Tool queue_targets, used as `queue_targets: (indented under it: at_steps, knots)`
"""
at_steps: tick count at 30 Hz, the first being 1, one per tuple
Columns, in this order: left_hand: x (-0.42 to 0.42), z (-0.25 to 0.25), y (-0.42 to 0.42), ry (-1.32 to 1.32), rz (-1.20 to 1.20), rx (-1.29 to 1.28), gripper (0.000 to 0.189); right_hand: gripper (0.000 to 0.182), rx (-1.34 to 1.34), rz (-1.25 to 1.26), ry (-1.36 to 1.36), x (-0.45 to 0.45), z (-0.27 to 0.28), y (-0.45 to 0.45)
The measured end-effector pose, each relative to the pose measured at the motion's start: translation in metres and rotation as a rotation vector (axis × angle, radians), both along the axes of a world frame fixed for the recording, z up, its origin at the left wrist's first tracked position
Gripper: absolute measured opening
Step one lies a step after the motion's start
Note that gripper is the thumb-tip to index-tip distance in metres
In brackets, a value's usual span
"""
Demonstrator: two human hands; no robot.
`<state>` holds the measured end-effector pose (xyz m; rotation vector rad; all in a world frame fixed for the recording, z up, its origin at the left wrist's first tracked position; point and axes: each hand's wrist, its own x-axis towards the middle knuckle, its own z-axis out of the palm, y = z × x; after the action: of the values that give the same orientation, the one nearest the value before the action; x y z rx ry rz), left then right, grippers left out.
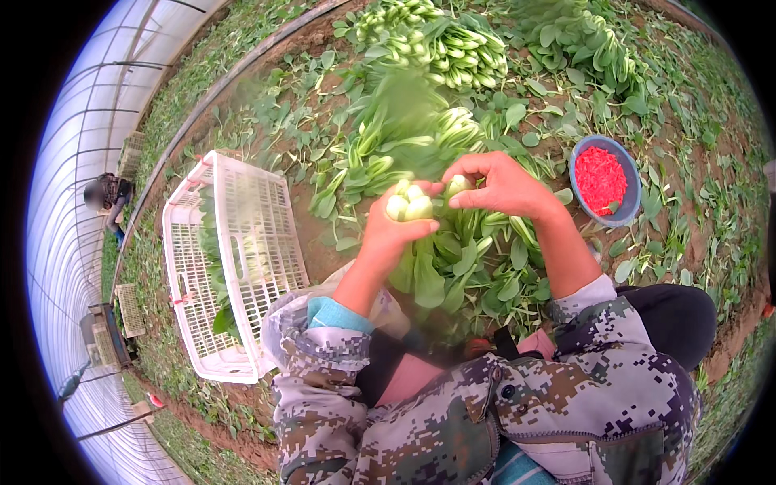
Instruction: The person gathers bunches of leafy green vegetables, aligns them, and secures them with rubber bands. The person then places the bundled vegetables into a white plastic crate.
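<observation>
Several pale bok choy stem bases [410, 203] are gathered in my left hand [388, 227], their leaves hanging down below. Between the thumb and fingers of my right hand [500, 185], a single bok choy [458, 184] is pinched by its base, just right of the bunch. The two hands are nearly touching at the fingertips. Loose bok choy plants [376, 167] lie on the soil beyond my left hand, and a small bunch [459, 127] rests beyond my right. Under the hands, more leafy plants [467, 260] are spread in front of my legs.
On the left stands a white plastic crate [227, 267] with greens inside. A blue bowl [636, 200] of red ties or strips [600, 180] sits at the right. Stacked bunches [467, 54] lie farther off. A person [112, 197] bends near the plastic greenhouse wall [79, 157].
</observation>
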<state>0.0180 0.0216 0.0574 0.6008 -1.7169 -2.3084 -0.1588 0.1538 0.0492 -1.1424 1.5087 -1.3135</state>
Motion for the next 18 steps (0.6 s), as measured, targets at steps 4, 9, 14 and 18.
queue_targets:
  at_steps: [4,9,14,18]
  knots:
    - [0.009,-0.004,0.003,0.021,0.078,0.120,0.055,0.029,-0.055,-0.053,-0.384,0.037,0.000,-0.011]
    - [0.016,0.001,0.000,0.080,0.070,0.173,0.055,0.026,-0.199,-0.115,-0.421,0.055,0.005,-0.014]
    - [0.018,-0.004,0.003,0.134,0.078,0.320,0.056,0.024,-0.223,-0.259,-0.383,0.074,0.003,-0.021]
    - [0.020,0.004,0.003,0.126,0.125,0.362,0.055,0.028,-0.301,-0.368,-0.176,0.088,-0.001,-0.028]
